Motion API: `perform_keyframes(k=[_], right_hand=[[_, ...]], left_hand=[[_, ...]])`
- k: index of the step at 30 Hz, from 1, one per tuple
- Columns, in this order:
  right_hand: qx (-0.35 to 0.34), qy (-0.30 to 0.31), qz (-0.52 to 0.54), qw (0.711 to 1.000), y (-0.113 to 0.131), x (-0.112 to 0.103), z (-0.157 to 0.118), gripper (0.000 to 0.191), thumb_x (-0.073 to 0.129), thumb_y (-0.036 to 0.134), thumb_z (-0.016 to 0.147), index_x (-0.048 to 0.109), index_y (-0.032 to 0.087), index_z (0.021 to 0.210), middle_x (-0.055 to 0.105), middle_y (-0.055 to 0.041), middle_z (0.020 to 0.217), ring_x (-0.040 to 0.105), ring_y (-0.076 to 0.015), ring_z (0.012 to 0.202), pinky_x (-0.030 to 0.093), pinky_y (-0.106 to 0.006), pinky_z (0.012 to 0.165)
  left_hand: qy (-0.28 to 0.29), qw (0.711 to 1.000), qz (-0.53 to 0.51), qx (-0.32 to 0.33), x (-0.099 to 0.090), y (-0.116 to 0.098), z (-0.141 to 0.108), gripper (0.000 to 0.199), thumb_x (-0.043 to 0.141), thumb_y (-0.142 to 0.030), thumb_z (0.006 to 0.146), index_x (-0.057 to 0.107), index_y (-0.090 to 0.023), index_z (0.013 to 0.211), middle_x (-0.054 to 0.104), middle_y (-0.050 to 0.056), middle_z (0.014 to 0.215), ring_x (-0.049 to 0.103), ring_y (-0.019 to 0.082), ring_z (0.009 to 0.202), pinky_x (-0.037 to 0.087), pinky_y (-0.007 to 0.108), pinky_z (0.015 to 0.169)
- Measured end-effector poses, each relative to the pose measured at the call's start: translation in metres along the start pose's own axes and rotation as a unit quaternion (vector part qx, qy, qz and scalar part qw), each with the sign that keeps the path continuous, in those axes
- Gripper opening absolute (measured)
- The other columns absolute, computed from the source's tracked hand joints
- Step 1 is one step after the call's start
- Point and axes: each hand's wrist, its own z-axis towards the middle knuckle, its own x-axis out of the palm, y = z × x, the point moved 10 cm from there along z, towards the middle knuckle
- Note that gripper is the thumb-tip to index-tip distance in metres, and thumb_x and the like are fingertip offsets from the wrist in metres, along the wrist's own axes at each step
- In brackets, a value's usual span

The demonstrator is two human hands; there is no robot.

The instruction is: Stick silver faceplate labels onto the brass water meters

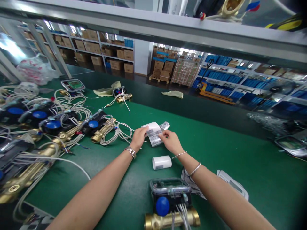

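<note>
A strip of printed labels (pixel 154 135) on white backing hangs between my two hands above the green bench. My left hand (pixel 139 138) is closed on the strip's left side, with a metal watch band at its wrist. At the strip's right edge, the fingers of my right hand (pixel 169 140) pinch the labels. Just nearer to me lies a white label roll (pixel 162 162) on its side. A brass meter (pixel 171 204) with a clear-lidded black housing and a blue round cap stands below the roll. Under my right forearm, white printed sheets (pixel 192 182) are partly hidden.
Several brass meters with coiled white cables (pixel 96 127) crowd the bench's left side. A white panel (pixel 232 183) lies at right, and clear plastic (pixel 266 123) sits farther off. A metal shelf beam (pixel 153 28) crosses overhead. Stacked cartons (pixel 165 65) stand beyond the bench.
</note>
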Motion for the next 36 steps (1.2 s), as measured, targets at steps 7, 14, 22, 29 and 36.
perform_keyframes(k=[7,14,22,29,36], right_hand=[[-0.144,-0.113,-0.066,0.981,0.059,-0.033,-0.002,0.02,0.068,0.029,0.097,0.081,0.031,0.113,0.066,-0.0101,0.13,0.047,-0.0338,0.124,0.041,-0.052,0.109],[-0.224,-0.088,-0.064,0.968,0.074,-0.029,-0.006,0.014,0.068,0.022,0.096,0.078,0.027,0.087,0.075,-0.0064,0.109,0.048,-0.0332,0.127,0.041,-0.052,0.107],[-0.14,-0.125,0.084,0.979,0.065,-0.066,-0.023,0.008,0.067,0.03,0.096,0.068,0.024,0.091,0.076,-0.0051,0.1,0.065,-0.0247,0.103,0.051,-0.043,0.096],[0.067,-0.21,0.189,0.957,-0.005,-0.171,-0.096,0.029,0.075,0.048,0.089,0.065,0.021,0.088,0.069,-0.0028,0.08,0.062,-0.0176,0.072,0.049,-0.031,0.067],[0.168,-0.146,0.224,0.949,-0.027,-0.18,-0.18,0.033,0.083,0.049,0.078,0.068,0.02,0.082,0.068,-0.0025,0.074,0.057,-0.0167,0.067,0.043,-0.032,0.063]], left_hand=[[0.042,0.991,0.11,0.061,0.009,-0.01,-0.004,0.034,0.065,-0.046,0.101,0.067,-0.013,0.098,0.067,0.002,0.09,0.066,0.016,0.08,0.059,0.033,0.075],[0.037,0.985,0.145,0.083,0.012,-0.023,-0.009,0.036,0.064,-0.047,0.101,0.067,-0.013,0.091,0.067,0.002,0.086,0.066,0.016,0.079,0.058,0.032,0.075],[-0.081,0.976,0.196,0.057,-0.012,-0.031,-0.007,0.036,0.06,-0.05,0.102,0.063,-0.014,0.094,0.061,0.0,0.081,0.057,0.013,0.067,0.051,0.028,0.065],[-0.096,0.936,0.29,0.177,0.02,-0.134,-0.081,0.048,0.083,-0.042,0.078,0.06,-0.023,0.115,0.067,0.005,0.11,0.061,0.019,0.087,0.046,0.032,0.079],[0.276,0.717,0.612,0.187,0.164,-0.096,-0.225,0.029,0.079,-0.035,0.074,0.072,-0.017,0.096,0.075,0.016,0.085,0.071,0.034,0.076,0.043,0.037,0.06]])
